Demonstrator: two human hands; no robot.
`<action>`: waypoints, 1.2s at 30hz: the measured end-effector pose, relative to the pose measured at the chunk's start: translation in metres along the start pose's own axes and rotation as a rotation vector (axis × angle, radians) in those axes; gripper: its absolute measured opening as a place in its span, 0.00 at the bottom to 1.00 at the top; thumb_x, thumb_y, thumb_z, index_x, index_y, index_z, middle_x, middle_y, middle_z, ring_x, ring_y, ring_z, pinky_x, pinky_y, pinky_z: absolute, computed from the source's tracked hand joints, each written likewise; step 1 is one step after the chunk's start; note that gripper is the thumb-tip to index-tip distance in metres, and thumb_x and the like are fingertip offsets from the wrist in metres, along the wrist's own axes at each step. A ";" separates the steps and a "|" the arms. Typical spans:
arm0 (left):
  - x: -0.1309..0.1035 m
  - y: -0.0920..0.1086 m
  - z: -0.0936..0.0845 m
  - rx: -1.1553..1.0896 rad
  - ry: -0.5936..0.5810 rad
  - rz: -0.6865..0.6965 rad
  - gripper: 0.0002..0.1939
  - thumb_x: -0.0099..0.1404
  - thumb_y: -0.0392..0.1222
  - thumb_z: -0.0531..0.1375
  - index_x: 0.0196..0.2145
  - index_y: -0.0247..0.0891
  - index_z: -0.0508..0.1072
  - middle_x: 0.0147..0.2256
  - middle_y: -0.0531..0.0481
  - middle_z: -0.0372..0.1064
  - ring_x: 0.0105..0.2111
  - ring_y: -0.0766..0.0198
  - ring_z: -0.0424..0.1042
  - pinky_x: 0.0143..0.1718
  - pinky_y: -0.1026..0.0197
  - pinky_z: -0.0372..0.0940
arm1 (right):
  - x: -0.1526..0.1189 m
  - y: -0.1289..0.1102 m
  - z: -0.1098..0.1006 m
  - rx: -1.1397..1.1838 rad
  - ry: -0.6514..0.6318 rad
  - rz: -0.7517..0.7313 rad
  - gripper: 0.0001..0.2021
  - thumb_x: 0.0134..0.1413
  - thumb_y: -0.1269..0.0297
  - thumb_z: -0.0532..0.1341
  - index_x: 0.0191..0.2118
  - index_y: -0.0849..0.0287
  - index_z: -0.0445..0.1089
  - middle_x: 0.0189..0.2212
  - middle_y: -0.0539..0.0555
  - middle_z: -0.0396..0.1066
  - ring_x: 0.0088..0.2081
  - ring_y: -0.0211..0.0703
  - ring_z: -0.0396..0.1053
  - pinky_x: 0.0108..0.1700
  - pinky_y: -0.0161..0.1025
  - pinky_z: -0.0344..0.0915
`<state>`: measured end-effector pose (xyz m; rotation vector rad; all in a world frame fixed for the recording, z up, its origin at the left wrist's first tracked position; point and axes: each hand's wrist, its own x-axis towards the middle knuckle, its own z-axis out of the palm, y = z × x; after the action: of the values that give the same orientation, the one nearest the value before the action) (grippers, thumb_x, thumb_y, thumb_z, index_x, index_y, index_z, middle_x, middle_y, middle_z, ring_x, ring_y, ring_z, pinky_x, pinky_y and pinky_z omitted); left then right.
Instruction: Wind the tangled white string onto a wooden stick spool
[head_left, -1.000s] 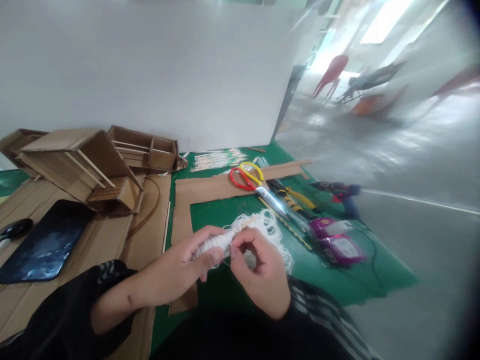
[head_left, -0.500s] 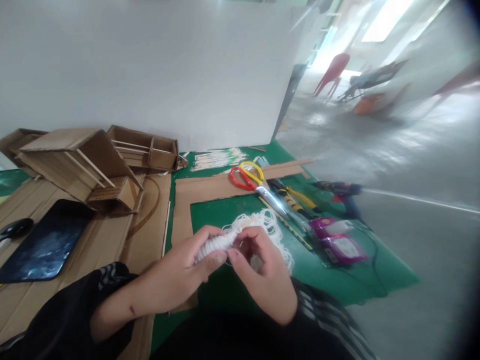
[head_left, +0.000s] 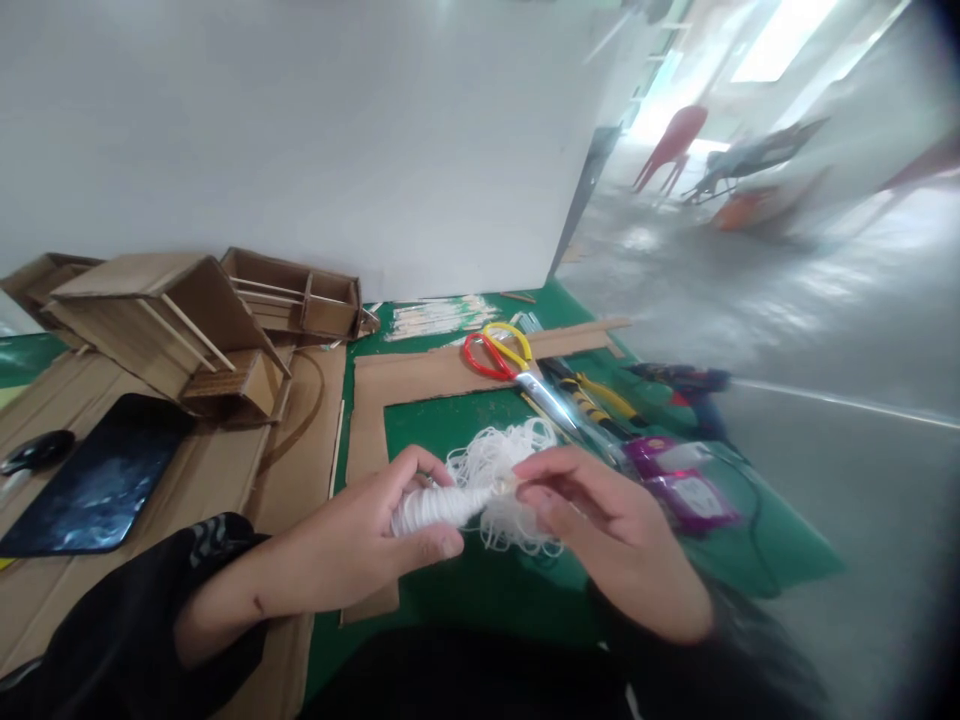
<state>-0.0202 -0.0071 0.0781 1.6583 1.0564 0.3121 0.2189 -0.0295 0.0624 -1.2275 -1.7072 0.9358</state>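
My left hand (head_left: pixel 375 530) is wrapped around a bundle of white string (head_left: pixel 427 508), wound in tight turns and lying between thumb and fingers. The bundle narrows toward its right end, where a pale tip shows. Just beyond that tip, my right hand (head_left: pixel 607 530) is closed in a pinch on the string, though the strand between its fingertips is hard to see. A loose heap of white string (head_left: pixel 510 450) spreads over the green table behind and beneath the hands.
Scissors with red and yellow handles (head_left: pixel 544 400) lie on an L-shaped cardboard piece (head_left: pixel 427 375). Yellow-handled pliers (head_left: pixel 607 395), a purple packet (head_left: pixel 690 495) and a blurred glue gun (head_left: pixel 690 385) are to the right. Leftward are cardboard boxes (head_left: pixel 142 275) and a dark tablet (head_left: pixel 97 480).
My right hand has moved right, away from the left hand and the wound bundle. More of the bundle's narrow end now shows. My left hand stays nearly in place.
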 end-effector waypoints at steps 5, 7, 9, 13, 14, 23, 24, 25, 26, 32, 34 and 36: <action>-0.004 0.005 -0.008 -0.053 -0.061 -0.050 0.27 0.57 0.55 0.64 0.51 0.47 0.62 0.35 0.54 0.67 0.29 0.66 0.62 0.29 0.65 0.57 | -0.004 -0.002 -0.022 -0.420 -0.028 -0.187 0.07 0.61 0.64 0.57 0.39 0.53 0.73 0.34 0.52 0.77 0.33 0.41 0.74 0.35 0.35 0.69; -0.003 0.005 -0.016 -0.219 -0.183 -0.047 0.31 0.56 0.55 0.66 0.53 0.47 0.61 0.37 0.52 0.69 0.28 0.66 0.65 0.30 0.65 0.59 | -0.005 0.003 -0.024 -0.495 -0.016 -0.217 0.06 0.61 0.64 0.57 0.38 0.53 0.72 0.33 0.51 0.77 0.33 0.41 0.75 0.35 0.35 0.69; 0.000 0.004 -0.024 -0.533 -0.317 -0.013 0.30 0.59 0.60 0.60 0.54 0.43 0.62 0.39 0.46 0.71 0.32 0.60 0.70 0.34 0.60 0.62 | -0.007 0.009 -0.024 -0.540 0.032 -0.233 0.06 0.61 0.65 0.57 0.38 0.53 0.71 0.32 0.51 0.77 0.32 0.41 0.75 0.35 0.35 0.69; 0.009 0.002 -0.025 -0.929 -0.277 0.131 0.28 0.62 0.60 0.50 0.44 0.32 0.72 0.40 0.36 0.74 0.40 0.50 0.72 0.41 0.53 0.61 | -0.011 0.018 -0.020 -0.593 0.260 -0.233 0.04 0.61 0.66 0.56 0.38 0.56 0.69 0.32 0.53 0.75 0.30 0.41 0.73 0.31 0.35 0.68; 0.011 0.002 -0.022 -0.910 -0.265 0.159 0.24 0.61 0.56 0.52 0.41 0.32 0.74 0.41 0.36 0.75 0.40 0.50 0.71 0.40 0.53 0.61 | -0.012 0.018 -0.018 -0.603 0.317 -0.229 0.04 0.61 0.65 0.56 0.38 0.56 0.68 0.32 0.53 0.75 0.29 0.41 0.72 0.30 0.35 0.67; 0.021 0.005 0.002 -0.518 -0.010 0.188 0.13 0.68 0.49 0.55 0.32 0.37 0.68 0.23 0.54 0.63 0.26 0.67 0.61 0.33 0.62 0.58 | -0.013 0.024 -0.011 -0.717 0.504 -0.260 0.05 0.62 0.66 0.56 0.40 0.55 0.68 0.30 0.53 0.74 0.30 0.43 0.72 0.33 0.37 0.65; 0.022 0.004 0.003 -0.512 0.003 0.188 0.15 0.69 0.49 0.54 0.29 0.37 0.67 0.22 0.55 0.61 0.25 0.67 0.60 0.32 0.62 0.57 | -0.013 0.024 -0.012 -0.721 0.508 -0.263 0.04 0.62 0.66 0.56 0.40 0.55 0.68 0.30 0.53 0.73 0.30 0.44 0.72 0.33 0.37 0.65; 0.024 0.002 0.004 -0.507 0.001 0.193 0.17 0.70 0.50 0.53 0.27 0.37 0.66 0.21 0.55 0.61 0.25 0.68 0.60 0.32 0.62 0.57 | -0.012 0.024 -0.012 -0.718 0.503 -0.266 0.04 0.62 0.66 0.56 0.39 0.55 0.68 0.29 0.53 0.73 0.29 0.44 0.71 0.33 0.37 0.64; 0.025 0.000 0.005 -0.508 0.001 0.195 0.18 0.70 0.50 0.53 0.27 0.36 0.66 0.21 0.54 0.62 0.24 0.68 0.60 0.32 0.62 0.57 | -0.012 0.023 -0.011 -0.705 0.488 -0.268 0.04 0.62 0.66 0.55 0.38 0.56 0.67 0.28 0.52 0.72 0.29 0.43 0.71 0.33 0.37 0.64; 0.029 -0.005 0.007 -0.613 0.068 0.220 0.18 0.69 0.50 0.55 0.52 0.38 0.63 0.24 0.55 0.68 0.24 0.69 0.64 0.29 0.64 0.59 | -0.012 0.018 -0.007 -0.528 0.401 -0.239 0.12 0.64 0.67 0.50 0.30 0.56 0.64 0.22 0.49 0.66 0.23 0.38 0.65 0.27 0.34 0.59; 0.031 -0.006 0.008 -0.623 0.086 0.226 0.22 0.68 0.50 0.57 0.54 0.38 0.60 0.25 0.55 0.68 0.24 0.69 0.64 0.29 0.64 0.60 | -0.012 0.016 -0.005 -0.498 0.413 -0.178 0.15 0.65 0.65 0.48 0.27 0.56 0.62 0.20 0.48 0.64 0.21 0.37 0.62 0.26 0.34 0.57; 0.035 -0.007 0.009 -0.640 0.110 0.219 0.22 0.66 0.50 0.59 0.53 0.38 0.60 0.26 0.55 0.67 0.24 0.70 0.65 0.29 0.64 0.61 | -0.014 0.014 -0.003 -0.474 0.422 -0.097 0.19 0.67 0.63 0.46 0.23 0.55 0.59 0.17 0.47 0.60 0.19 0.36 0.60 0.25 0.34 0.56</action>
<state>0.0020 0.0139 0.0585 1.1797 0.7423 0.8027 0.2291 -0.0392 0.0484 -1.5001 -1.6653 0.1849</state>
